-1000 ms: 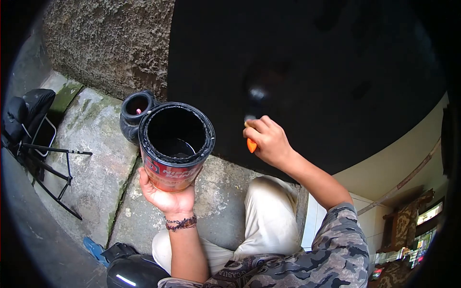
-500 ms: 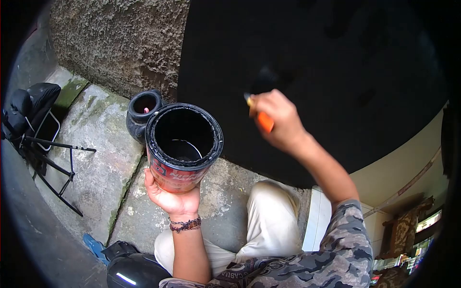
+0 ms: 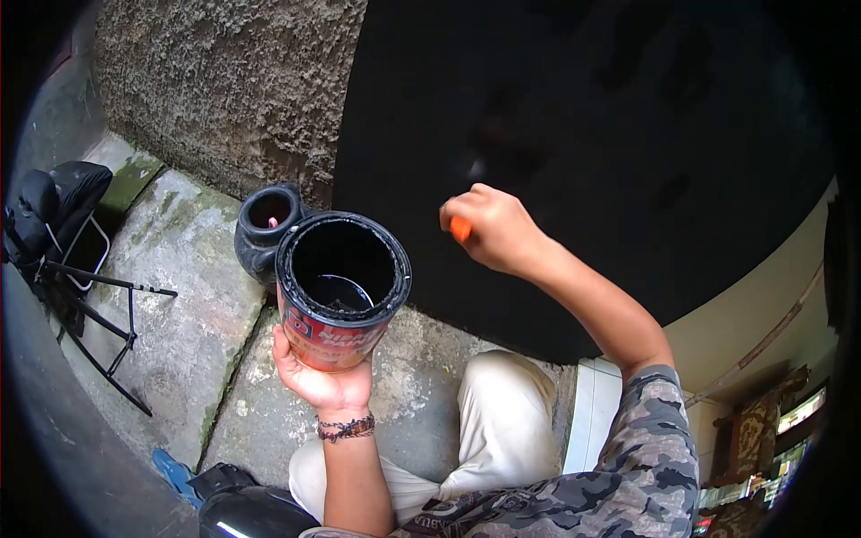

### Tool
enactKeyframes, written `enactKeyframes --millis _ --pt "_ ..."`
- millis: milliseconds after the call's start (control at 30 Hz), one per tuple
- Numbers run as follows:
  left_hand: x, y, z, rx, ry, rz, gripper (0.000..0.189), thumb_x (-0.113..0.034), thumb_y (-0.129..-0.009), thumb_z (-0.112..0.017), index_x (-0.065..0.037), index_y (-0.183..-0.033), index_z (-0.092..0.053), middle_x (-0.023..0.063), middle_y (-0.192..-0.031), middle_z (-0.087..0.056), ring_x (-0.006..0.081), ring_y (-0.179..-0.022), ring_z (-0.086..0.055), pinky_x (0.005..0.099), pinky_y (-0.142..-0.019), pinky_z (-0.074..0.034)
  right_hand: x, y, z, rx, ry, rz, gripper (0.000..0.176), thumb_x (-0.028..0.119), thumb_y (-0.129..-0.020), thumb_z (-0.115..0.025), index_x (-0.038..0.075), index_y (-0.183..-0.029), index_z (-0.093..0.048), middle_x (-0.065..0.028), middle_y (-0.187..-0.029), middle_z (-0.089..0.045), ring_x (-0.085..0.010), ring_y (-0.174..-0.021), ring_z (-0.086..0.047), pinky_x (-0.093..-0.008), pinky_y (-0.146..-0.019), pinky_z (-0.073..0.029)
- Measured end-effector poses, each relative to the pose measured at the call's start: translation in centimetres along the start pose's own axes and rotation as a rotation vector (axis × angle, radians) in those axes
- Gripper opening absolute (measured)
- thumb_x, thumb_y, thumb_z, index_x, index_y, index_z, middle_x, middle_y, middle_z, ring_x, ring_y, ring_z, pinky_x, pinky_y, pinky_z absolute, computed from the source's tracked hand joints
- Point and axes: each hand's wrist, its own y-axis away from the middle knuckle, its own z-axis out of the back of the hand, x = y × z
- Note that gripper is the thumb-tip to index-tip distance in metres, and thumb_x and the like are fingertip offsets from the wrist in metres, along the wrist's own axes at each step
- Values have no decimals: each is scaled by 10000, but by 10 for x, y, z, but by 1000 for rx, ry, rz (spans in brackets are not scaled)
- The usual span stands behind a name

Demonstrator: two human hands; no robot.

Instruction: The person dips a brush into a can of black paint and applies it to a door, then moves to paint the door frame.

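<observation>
A red paint can (image 3: pixel 334 339) with a black-smeared rim rests on the palm of my left hand (image 3: pixel 325 381), the thumb up along its side. Dark paint lies inside the can, with a bright reflection on it. My right hand (image 3: pixel 491 229) is closed around a paintbrush with an orange handle (image 3: pixel 461 229), held against or close to the black surface (image 3: pixel 574 206). The hand hides the brush's bristle end. Just behind the can, to its left, a black pot (image 3: pixel 260 242) stands on the concrete with something pink inside.
Rough grey wall (image 3: pixel 224 99) meets the black surface's left edge. A black folding frame (image 3: pixel 99 300) stands at left on the concrete slabs (image 3: pixel 179 305). A blue sandal (image 3: pixel 175 475) and a shiny black object (image 3: pixel 251 507) lie lower left. My bent knee (image 3: pixel 507 403) is close to the black surface.
My right hand has moved a little down and left with the paintbrush, turning so less of the brush shows. The can in my left hand sits slightly lower in view.
</observation>
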Motion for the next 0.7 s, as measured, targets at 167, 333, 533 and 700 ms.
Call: enactKeyframes --millis 167,333,533,700 --pt "0 -4 8 1 -22 -8 772 -694 -824 -547 -275 -1465 -445 121 -1486 -492 444 -1322 -470 632 -981 -356 -21 -29 80 -637 292 60 223 -54 -717 -715 88 -878 -654 -89 -918 -694 -291 -822 -640 -380 -750 -531" --pt "1 -6 9 44 9 14 778 -706 -824 -542 -275 -1464 -446 120 -1480 -499 445 -1291 -503 629 -957 -375 -9 -15 66 -620 606 138 201 16 -676 -720 72 -848 -633 -103 -993 -663 -274 -861 -619 -387 -734 -524" --pt "5 -7 10 19 3 39 765 -728 -810 -540 -280 -1429 -494 91 -1448 -537 422 -1284 -507 627 -949 -387 0 7 21 -145 110 90 222 32 -665 -737 103 -840 -622 -85 -849 -626 -268 -832 -626 -407 -714 -544" --pt "6 -11 13 23 9 26 741 -721 -812 -541 -289 -1413 -503 79 -1438 -544 401 -1262 -519 621 -944 -390 -38 -40 167 -530 -55 -118 88 -31 -854 -644 39 -899 -674 -57 -827 -701 -129 -767 -690 -265 -695 -552"
